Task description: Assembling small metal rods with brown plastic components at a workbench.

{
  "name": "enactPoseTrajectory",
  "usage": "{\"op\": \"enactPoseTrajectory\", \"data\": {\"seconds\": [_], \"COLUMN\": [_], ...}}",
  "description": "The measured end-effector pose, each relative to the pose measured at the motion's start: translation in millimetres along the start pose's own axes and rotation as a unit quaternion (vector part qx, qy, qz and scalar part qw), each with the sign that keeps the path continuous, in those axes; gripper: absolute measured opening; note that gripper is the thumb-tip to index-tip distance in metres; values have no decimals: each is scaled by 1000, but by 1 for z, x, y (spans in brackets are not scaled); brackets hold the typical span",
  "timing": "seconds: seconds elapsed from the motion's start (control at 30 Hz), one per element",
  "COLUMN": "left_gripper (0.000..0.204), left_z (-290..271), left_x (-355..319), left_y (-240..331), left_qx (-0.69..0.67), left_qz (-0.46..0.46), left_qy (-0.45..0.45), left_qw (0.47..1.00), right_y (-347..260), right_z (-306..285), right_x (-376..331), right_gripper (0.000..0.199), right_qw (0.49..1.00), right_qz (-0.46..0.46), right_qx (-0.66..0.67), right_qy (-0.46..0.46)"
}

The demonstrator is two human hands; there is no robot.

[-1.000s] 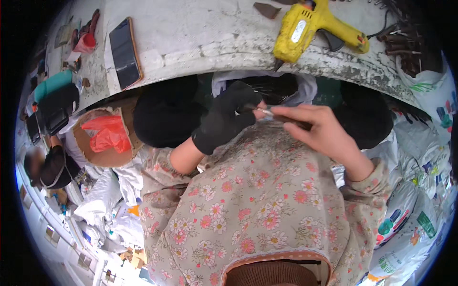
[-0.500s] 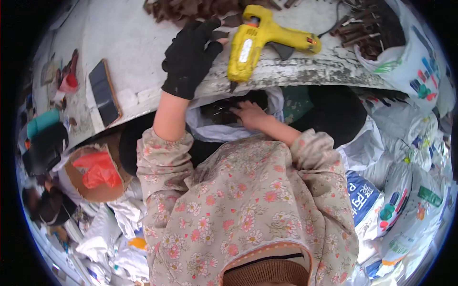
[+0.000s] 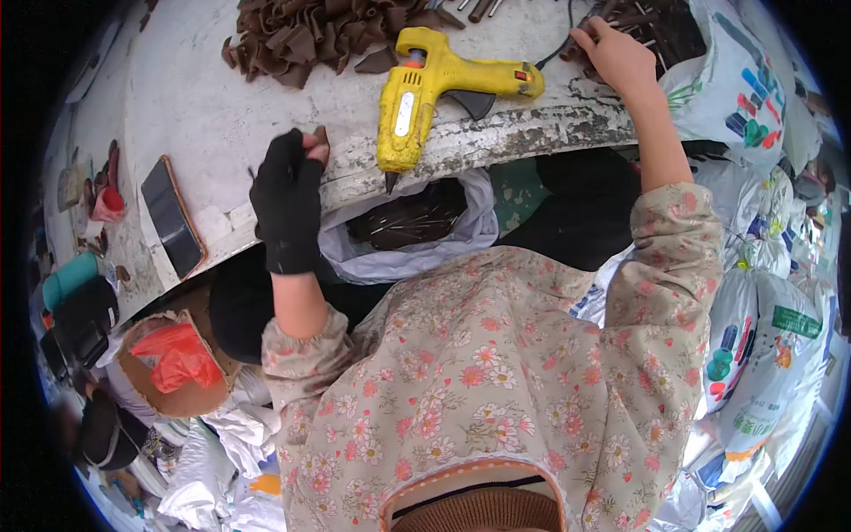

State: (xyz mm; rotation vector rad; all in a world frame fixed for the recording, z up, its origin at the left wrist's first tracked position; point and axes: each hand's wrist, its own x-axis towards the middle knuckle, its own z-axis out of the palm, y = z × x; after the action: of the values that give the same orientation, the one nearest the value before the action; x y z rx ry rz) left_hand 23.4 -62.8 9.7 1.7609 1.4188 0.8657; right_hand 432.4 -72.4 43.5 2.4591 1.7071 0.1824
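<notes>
My left hand (image 3: pixel 288 199), in a black glove with bare fingertips, is at the table's front edge. Its thumb and finger pinch a small brown piece (image 3: pixel 321 145), like the curled brown scraps (image 3: pixel 310 40) heaped at the back. My bare right hand (image 3: pixel 620 58) reaches to a pile of thin dark brown tubes (image 3: pixel 669 27) at the back right. Its fingers are bent together; what is between them is hidden. A yellow glue gun (image 3: pixel 404 115) lies between my hands, nozzle toward me. Below it, an open white bag (image 3: pixel 483 213) in my lap holds brown tubes with pale sticks.
A phone (image 3: pixel 173 217) lies on the worn white table (image 3: pixel 195 106) at left, beyond it a red cup (image 3: pixel 108 205). A cardboard box (image 3: pixel 133 377) holds a red plastic bag (image 3: pixel 177 355). Stuffed white sacks (image 3: pixel 762 372) crowd my right side. The gun's cord runs back past my right hand.
My right hand has left the lap bag and moved up to the tube pile at the back right. My left hand has drawn back from the scraps, down and left, with a brown piece.
</notes>
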Motion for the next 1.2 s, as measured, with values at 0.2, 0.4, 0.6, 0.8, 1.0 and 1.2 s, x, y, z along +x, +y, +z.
{"op": "enactPoseTrajectory", "data": {"seconds": [0.2,0.4,0.6,0.8,1.0,1.2], "left_gripper": [23,23,18,20,19,20], "left_z": [6,31,29,33,31,36], "left_x": [-68,-91,-89,-84,-81,-85], "left_y": [28,6,13,18,26,22], "left_qx": [-82,-322,-338,-341,-346,-307], "left_qz": [-41,-228,-253,-239,-266,-220], "left_qy": [-14,-67,-92,-79,-87,-54], "left_qw": [996,916,902,906,896,924], "right_y": [4,-38,-90,-124,-115,-111], "right_z": [-9,-10,-7,-16,-6,-7], "right_x": [-22,-80,-90,-98,-87,-84], "right_gripper": [29,42,39,56,61,57], "right_qw": [996,735,724,949,960,945], "right_qz": [-10,26,-106,-145,-145,-173], "right_qx": [90,677,682,268,223,268], "right_qy": [-11,-30,-14,84,87,78]}}
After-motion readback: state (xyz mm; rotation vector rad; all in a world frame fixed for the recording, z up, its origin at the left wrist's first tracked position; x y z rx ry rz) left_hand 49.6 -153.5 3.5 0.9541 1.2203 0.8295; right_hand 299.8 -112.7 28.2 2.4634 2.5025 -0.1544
